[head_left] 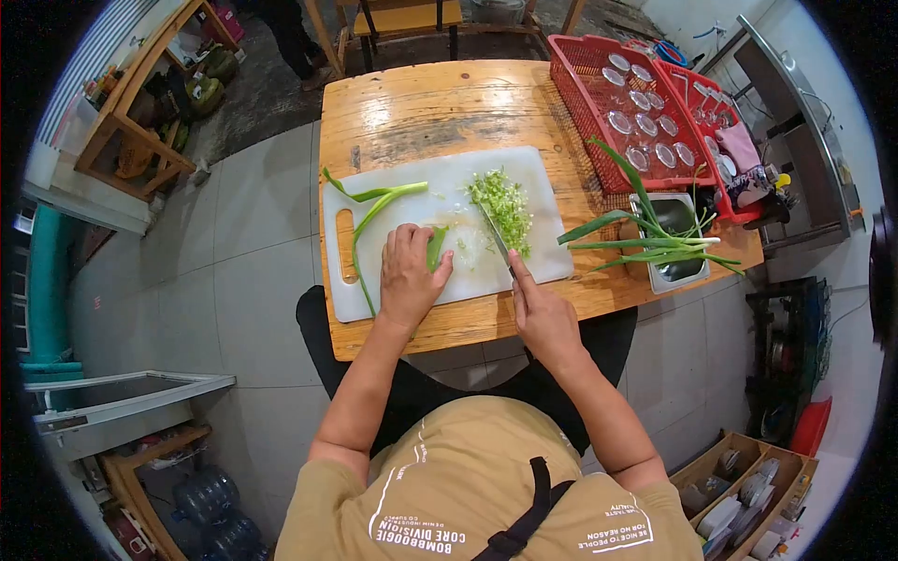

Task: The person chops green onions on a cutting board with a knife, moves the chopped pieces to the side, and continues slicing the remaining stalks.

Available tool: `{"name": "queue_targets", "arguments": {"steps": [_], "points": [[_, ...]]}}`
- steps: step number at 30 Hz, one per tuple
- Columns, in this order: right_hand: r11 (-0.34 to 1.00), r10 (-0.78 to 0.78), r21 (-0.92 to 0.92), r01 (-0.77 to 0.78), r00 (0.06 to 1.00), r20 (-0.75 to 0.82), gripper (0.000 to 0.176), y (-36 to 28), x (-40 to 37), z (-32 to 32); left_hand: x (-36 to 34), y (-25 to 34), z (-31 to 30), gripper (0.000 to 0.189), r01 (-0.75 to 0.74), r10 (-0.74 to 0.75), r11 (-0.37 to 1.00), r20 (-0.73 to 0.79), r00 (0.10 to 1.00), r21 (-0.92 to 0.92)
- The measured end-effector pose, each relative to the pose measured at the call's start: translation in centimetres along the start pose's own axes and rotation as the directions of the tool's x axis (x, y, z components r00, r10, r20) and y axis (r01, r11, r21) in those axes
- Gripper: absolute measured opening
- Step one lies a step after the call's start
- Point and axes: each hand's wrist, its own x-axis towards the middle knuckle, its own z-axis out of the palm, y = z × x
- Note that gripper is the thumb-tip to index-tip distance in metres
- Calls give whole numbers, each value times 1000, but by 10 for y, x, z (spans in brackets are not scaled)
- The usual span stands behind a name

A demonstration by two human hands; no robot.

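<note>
On a white cutting board (pixel 374 182), my left hand (pixel 409 266) presses down with bent fingers on a piece of green onion leaf (pixel 436 248), partly hidden beneath it. A knife (pixel 494 229) is in my right hand (pixel 543 318), its fingers wrapped round the handle. The blade slants away from me, along the left side of a pile of chopped green onion (pixel 505 210). One long green onion stalk (pixel 393 192) lies at the board's left, a leaf trailing down past the handle slot. Small green bits are scattered mid-board.
Right of the board, whole green onions (pixel 669 245) lie across a metal container (pixel 681 271). A red basket (pixel 575 93) of upturned glasses stands at the table's back right, beside another red basket (pixel 725 201). The wooden table (pixel 421 93) ends just in front of my body.
</note>
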Motion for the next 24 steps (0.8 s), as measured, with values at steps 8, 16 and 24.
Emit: {"name": "queue_targets", "arguments": {"steps": [8,16,24], "points": [[991,-97,83,108,987,-126,66,-2,-28,5,5,-7,-2,24,-62,61,998,108,992,1],[983,-156,93,156,988,-4,63,0,-29,19,7,-6,-25,21,-144,136,989,226,965,19],[991,-63,115,66,998,-25,63,3,-25,-1,7,8,-16,21,-237,224,971,225,948,30]]}}
